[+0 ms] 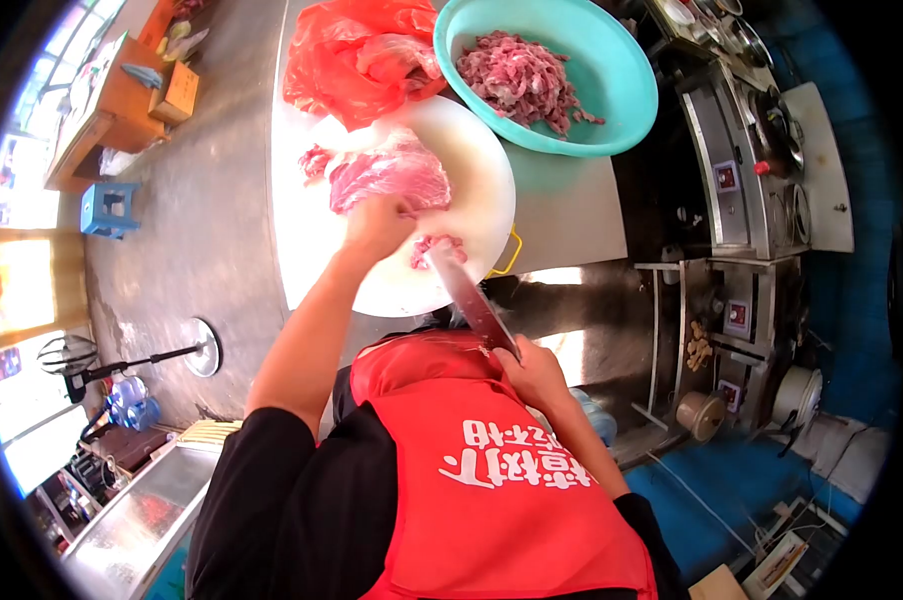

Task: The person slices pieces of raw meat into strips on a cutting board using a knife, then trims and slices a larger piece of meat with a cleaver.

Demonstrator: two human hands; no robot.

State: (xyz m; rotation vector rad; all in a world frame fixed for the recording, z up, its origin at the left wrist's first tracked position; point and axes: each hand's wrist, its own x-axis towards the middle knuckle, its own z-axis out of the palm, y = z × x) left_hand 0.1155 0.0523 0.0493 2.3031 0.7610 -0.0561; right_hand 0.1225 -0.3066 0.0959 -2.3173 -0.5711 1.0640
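A large piece of raw pink meat (397,175) lies on the round white cutting board (482,190). My left hand (380,228) is closed on its near edge, with the fingertips partly hidden. My right hand (534,372) grips the handle of a kitchen knife (472,300). The blade slants up and left, its tip at a small heap of cut meat (436,250) near the board's front. At the board's far side is a red plastic bag (332,60) with more meat in it. A turquoise basin (612,100) beside it holds a pile of meat strips (517,80).
The board and basin rest on a pale table (572,210). A yellow handle (512,252) sticks out at the board's right. Steel kitchen units (717,160) stand to the right. Leftward on the floor are a blue stool (110,208) and a standing fan (202,347).
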